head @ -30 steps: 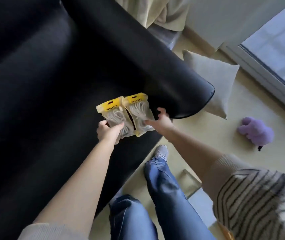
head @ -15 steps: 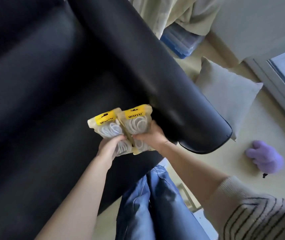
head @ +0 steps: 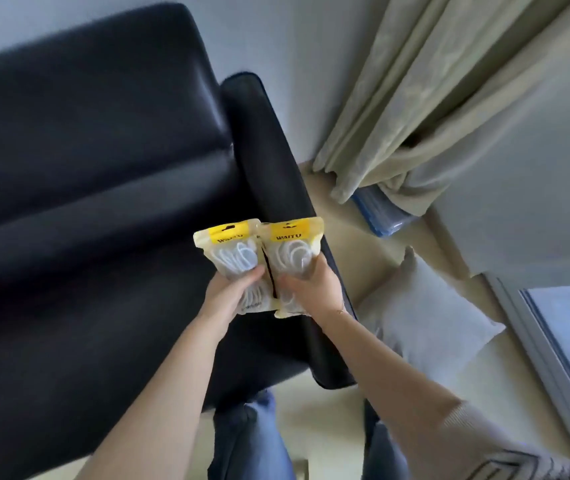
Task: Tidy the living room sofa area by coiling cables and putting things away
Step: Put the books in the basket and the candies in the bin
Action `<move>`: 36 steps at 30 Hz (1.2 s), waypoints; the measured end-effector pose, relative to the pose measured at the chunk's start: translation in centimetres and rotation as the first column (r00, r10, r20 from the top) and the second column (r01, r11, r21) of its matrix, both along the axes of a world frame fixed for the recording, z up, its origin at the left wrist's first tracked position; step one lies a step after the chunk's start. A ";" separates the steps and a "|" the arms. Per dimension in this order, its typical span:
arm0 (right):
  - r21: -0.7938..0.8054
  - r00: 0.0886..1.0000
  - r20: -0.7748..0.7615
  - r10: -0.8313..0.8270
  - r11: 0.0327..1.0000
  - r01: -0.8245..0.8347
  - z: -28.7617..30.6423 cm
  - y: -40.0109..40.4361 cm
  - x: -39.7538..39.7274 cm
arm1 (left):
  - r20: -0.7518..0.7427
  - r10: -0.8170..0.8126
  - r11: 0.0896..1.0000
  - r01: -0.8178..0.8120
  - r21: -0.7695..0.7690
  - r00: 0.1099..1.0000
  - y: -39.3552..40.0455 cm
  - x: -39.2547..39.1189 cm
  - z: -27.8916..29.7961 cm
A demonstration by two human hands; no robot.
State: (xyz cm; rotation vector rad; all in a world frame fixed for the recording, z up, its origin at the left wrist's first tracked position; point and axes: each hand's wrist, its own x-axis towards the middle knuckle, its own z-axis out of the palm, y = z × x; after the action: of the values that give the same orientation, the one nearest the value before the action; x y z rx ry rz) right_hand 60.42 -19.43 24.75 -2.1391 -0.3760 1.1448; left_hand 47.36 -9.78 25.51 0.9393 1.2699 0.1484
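- Sofa, black and broad, fills the left side, its armrest running down the middle.
- Curtain hangs at upper right, a grey cushion on the floor below it.
- Left cable packet sits in the left hand, fingers curled round its lower half.
- Right cable packet, touching the first, is gripped low by the right hand, both held over the armrest.

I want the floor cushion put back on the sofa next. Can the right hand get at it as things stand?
Probably not yet. The right hand grips a cable packet, so it has no free fingers. The grey cushion lies on the floor just beyond the sofa armrest, with nothing between; once the packet is put down, a downward reach looks open.
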 end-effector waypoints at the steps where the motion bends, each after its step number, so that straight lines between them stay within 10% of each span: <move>1: 0.016 1.000 0.017 0.018 1.000 -0.018 1.2 -0.8 0.9 | 0.012 0.026 1.000 -0.027 0.012 1.000 -1.0 0.5 1.0; 13: 0.177 0.983 -0.139 0.118 0.980 -0.093 12.1 -14.3 3.4 | 0.022 0.298 0.946 -0.299 0.126 0.954 -17.8 -0.5 12.8; 36: 0.245 0.878 -0.066 0.475 0.860 -0.447 19.4 -53.6 -24.3 | 0.100 0.570 0.809 -0.578 0.109 0.816 -61.8 -30.7 19.3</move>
State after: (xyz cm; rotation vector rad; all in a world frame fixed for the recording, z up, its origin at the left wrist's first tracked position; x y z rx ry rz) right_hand 36.15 -73.03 44.12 -1.8147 -0.9557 1.4139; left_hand 16.66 -71.59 44.86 0.6260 1.4696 0.7463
